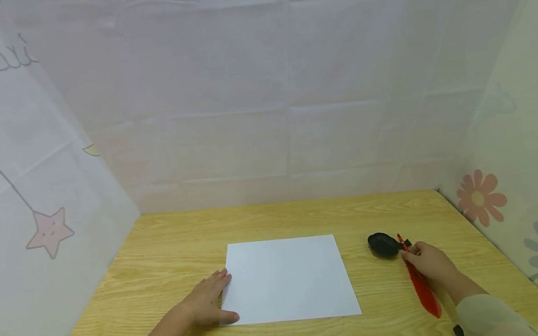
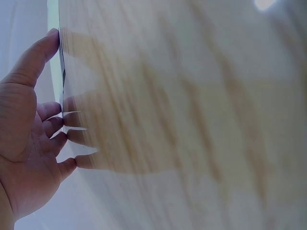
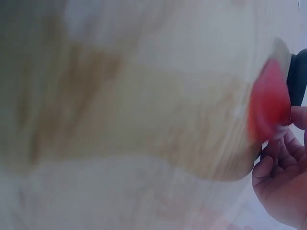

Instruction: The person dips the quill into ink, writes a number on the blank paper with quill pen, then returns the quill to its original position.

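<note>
A blank white sheet of paper (image 1: 290, 280) lies flat on the wooden table. My left hand (image 1: 208, 300) rests at the sheet's left edge, thumb and fingers spread apart; the left wrist view shows its fingertips (image 2: 56, 125) touching down. Over on the right, my right hand (image 1: 432, 263) pinches a red feather pen (image 1: 421, 286) between thumb and fingers near its shaft. The pen's tip points away from me and its plume toward me. Right beside the tip lies a black bulb-shaped thing (image 1: 383, 245) with a short neck, partly behind the pen; its exact kind is unclear.
The wooden table (image 1: 295, 218) ends at a pale cloth backdrop (image 1: 246, 148) at the back, with printed cloth walls on both sides. A small black piece (image 1: 459, 335) shows by the right sleeve at the bottom edge.
</note>
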A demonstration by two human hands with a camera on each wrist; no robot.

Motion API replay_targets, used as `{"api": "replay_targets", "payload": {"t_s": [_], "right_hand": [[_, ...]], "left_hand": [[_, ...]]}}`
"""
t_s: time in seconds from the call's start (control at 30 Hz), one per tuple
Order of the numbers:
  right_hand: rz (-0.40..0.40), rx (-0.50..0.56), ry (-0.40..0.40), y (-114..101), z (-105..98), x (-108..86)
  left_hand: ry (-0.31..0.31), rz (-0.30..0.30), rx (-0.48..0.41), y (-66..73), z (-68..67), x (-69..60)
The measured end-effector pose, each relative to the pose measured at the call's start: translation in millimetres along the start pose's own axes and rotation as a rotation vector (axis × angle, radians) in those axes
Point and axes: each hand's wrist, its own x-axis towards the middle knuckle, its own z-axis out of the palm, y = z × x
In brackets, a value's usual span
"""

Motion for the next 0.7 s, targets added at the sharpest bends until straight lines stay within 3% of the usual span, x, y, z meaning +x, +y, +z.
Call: {"api": "replay_targets", "payload": {"t_s": [0.37, 0.7], "right_hand": [[0.024, 0.063, 0.02, -2.3, -2.1, -0.1], [-0.028, 0.105, 0.078, -4.7, -5.0, 0.5]], "left_hand": [[0.006, -0.008, 0.011, 0.3, 0.4, 0.7], [-0.002, -0.015, 0.01, 1.7, 0.0, 0.9]]}}
